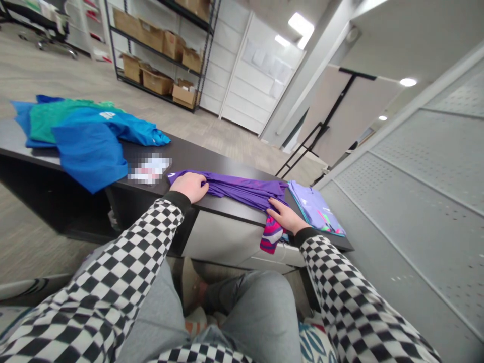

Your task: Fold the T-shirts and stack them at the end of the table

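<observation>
The purple cloth [242,190] in front of you looks thin, smooth and a bit shiny. Your checked sleeves [151,232] look like soft, dull cloth. Your dark table top [189,156] looks smooth. The brown boxes [157,80] look like plain, dull cardboard.

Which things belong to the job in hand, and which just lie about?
In the job, likely:
purple garment, under left hand and right hand
folded lavender clothing
blue and green clothes

Apparently just lying about:
blurred white item
cardboard boxes
office chair
</observation>
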